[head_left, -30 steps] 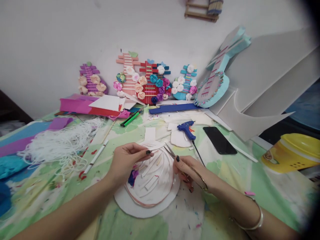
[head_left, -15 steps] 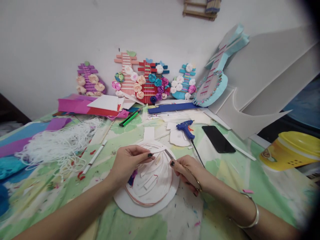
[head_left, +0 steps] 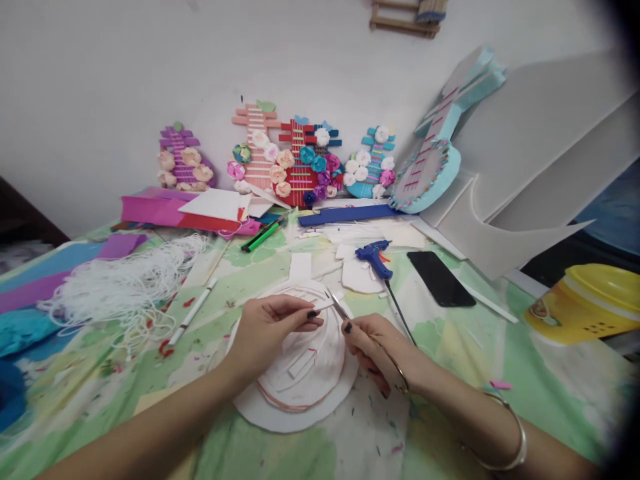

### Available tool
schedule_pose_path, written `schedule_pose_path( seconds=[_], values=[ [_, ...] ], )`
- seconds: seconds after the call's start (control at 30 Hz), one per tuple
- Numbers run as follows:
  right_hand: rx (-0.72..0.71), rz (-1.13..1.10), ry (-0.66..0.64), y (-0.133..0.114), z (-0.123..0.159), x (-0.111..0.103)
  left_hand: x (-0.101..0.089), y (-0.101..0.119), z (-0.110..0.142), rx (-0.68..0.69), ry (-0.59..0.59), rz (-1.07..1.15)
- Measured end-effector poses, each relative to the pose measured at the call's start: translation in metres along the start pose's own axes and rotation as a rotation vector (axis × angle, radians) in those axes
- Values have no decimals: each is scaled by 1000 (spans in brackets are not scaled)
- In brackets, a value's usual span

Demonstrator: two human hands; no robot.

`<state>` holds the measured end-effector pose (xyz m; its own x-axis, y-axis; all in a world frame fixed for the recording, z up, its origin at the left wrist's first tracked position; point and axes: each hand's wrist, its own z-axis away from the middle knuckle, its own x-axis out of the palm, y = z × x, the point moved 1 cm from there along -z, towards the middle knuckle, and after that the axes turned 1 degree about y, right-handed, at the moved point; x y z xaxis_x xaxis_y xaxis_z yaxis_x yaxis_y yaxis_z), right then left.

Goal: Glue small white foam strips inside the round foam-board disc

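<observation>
Pinching a thin white strip in the left grip and holding silver-bladed scissors in the right grip, above layered round white pieces on a green-patterned, cloth-covered bench.

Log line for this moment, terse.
left hand: pinching white strip | right hand: holding scissors, blades at strip | under hands: white round piece

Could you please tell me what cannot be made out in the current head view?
- The pinched end of the white strip: covered by the left hand's fingertips.
- Part of the scissors' handles: covered by the right hand.
- Most of the dark blue craft guitar: behind the red craft guitar and flowers.
- The wooden frame's top: cut off by the upper edge.
</observation>
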<state>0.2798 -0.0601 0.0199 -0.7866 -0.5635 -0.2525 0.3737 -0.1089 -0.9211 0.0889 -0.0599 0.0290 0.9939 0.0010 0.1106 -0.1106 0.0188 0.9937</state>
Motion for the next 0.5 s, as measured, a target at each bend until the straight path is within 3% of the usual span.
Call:
schedule_pose_path(
  seconds=[0.2, 0.33, 0.5],
  values=[
    [110, 140, 34, -3, -2, -1, 0, 0, -2, 19, 22, -82],
    [109, 0, 83, -11, 0, 1, -3, 2, -5, 54, 96, -109],
    [40, -70, -62, -17, 7, 4, -4, 3, -6, 99, 193, -79]
  ],
)
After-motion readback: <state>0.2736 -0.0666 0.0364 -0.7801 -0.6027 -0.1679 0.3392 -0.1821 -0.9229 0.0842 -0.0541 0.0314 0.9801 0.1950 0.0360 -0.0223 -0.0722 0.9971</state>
